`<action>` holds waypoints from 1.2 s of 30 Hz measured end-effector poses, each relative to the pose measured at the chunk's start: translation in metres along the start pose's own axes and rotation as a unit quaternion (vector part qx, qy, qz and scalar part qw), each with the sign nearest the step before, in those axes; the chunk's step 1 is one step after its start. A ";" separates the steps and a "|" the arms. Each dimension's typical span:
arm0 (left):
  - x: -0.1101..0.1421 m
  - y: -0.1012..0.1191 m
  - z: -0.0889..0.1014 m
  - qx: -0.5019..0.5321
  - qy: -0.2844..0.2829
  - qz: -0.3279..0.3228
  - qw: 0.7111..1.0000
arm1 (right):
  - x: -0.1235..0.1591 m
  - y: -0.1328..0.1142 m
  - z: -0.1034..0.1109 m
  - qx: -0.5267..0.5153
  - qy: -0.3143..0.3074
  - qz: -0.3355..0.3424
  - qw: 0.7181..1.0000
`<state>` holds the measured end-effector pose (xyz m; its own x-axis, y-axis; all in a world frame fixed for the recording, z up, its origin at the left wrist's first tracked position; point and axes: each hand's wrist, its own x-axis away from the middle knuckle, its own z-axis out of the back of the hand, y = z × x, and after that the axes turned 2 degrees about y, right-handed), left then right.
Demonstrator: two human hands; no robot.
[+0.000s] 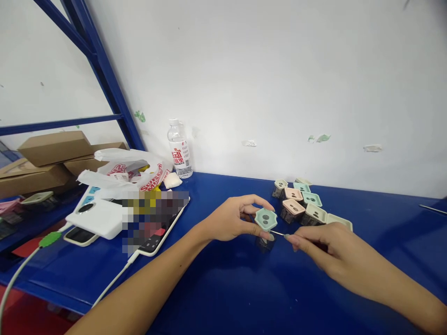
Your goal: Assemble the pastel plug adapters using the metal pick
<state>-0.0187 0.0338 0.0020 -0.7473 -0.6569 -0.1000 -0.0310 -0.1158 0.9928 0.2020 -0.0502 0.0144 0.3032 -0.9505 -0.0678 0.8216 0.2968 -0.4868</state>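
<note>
A mint-green two-hole pencil sharpener [266, 218] with a dark see-through container below is pinched between the thumb and fingers of my left hand [232, 218]. Its top, with the two round holes, faces up toward me. My right hand [323, 249] is closed on a thin metal rod [278, 233], whose tip meets the sharpener's near right side, close to my left thumb. The rod's other end is hidden inside my right hand. Just behind the hands stand several more sharpeners in pink [293, 207], mint [312, 199] and cream [316, 214], some partly covered by my right hand.
A water bottle [179, 151] stands against the wall. Left of my arm lie a phone [162, 228] with a cable, a white device [98, 217], a plastic bag [139, 167] and cardboard boxes [56, 149]. Another thin rod [433, 209] lies far right on the blue table [223, 288].
</note>
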 end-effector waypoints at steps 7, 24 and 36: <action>-0.004 -0.006 0.001 0.006 0.035 0.027 0.999 | 0.000 0.008 -0.002 0.169 0.178 0.147 0.958; -0.007 -0.011 0.003 0.017 0.021 0.062 0.998 | -0.002 0.011 -0.003 0.284 0.217 0.198 0.913; -0.009 -0.015 0.003 0.013 0.033 0.057 0.998 | -0.003 0.014 -0.006 0.272 0.222 0.174 0.920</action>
<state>-0.0138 0.0441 -0.0113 -0.7013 -0.7128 0.0097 0.0337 -0.0196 0.9992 0.2098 -0.0438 0.0030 0.4645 -0.6976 -0.5456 0.8693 0.4767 0.1305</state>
